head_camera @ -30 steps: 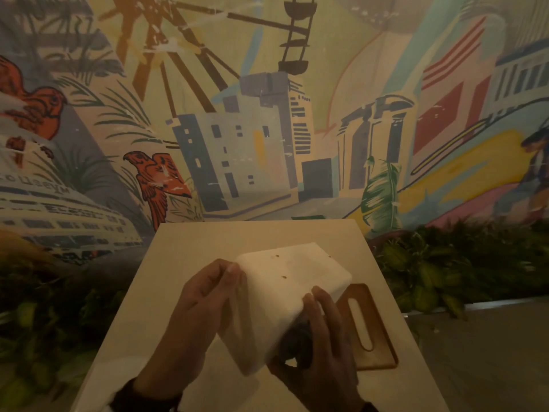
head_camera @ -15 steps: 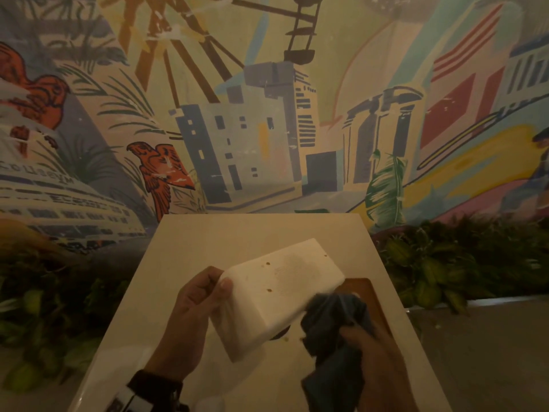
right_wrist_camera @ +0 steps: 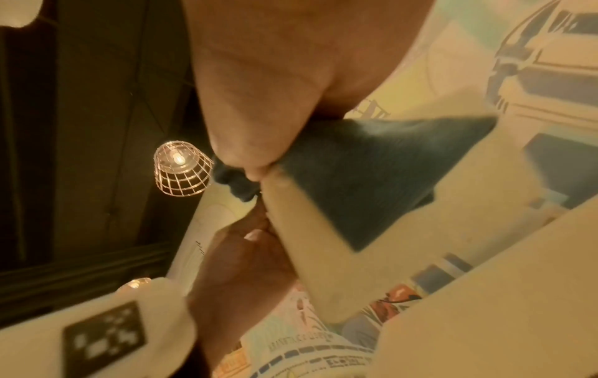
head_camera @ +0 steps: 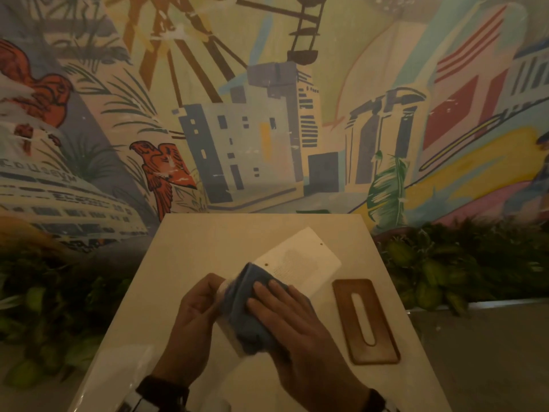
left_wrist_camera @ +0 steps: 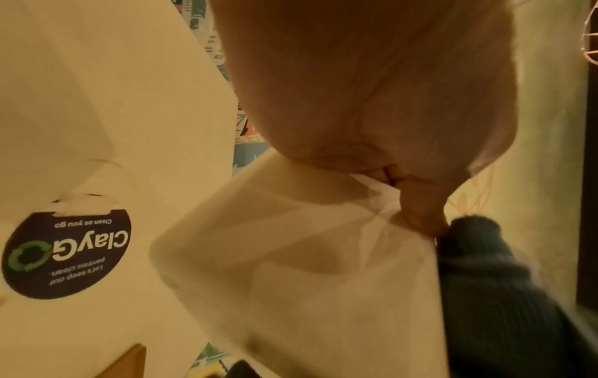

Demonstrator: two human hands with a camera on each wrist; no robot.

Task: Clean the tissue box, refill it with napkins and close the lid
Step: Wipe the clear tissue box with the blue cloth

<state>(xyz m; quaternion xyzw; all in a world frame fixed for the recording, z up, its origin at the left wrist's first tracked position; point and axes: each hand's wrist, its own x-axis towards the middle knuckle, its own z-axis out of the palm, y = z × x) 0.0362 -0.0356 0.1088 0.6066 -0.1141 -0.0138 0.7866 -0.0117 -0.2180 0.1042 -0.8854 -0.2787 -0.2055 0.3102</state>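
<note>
- Hands working over a pale rectangular tabletop [head_camera: 190,242] that is butting against a painted mural wall [head_camera: 267,114], with leafy green plants [head_camera: 463,263] flanking it on both sides.
- White rectangular plastic tissue box [head_camera: 300,260] is being held tilted above the tabletop, its flat white face with two small round holes turned up toward the head camera; its far end is pointing away and to the right.
- Left hand [head_camera: 193,316] is gripping the box's near left end, thumb curled over the upper face and the fingers [left_wrist_camera: 420,204] wrapping the edge, as the left wrist view is showing.
- Right hand [head_camera: 291,319] is pressing a folded dark blue cloth [head_camera: 246,307] onto the near part of the upturned face, fingers extended flat on top of the cloth while the thumb [right_wrist_camera: 246,143] is pinching a bunched fold of it against the box's edge.
- Cloth is lying between the right fingers and the box, covering its near end; the far end is staying uncovered.
- Brown wooden lid with a long oval slot [head_camera: 365,319] is lying flat on the tabletop just right of the right hand, apart from the box.
- Round dark sticker printed "ClayGo" [left_wrist_camera: 64,255] is sitting on the tabletop near the left wrist.
- Wire-cage pendant lamp [right_wrist_camera: 183,171] is glowing in the right wrist view.
</note>
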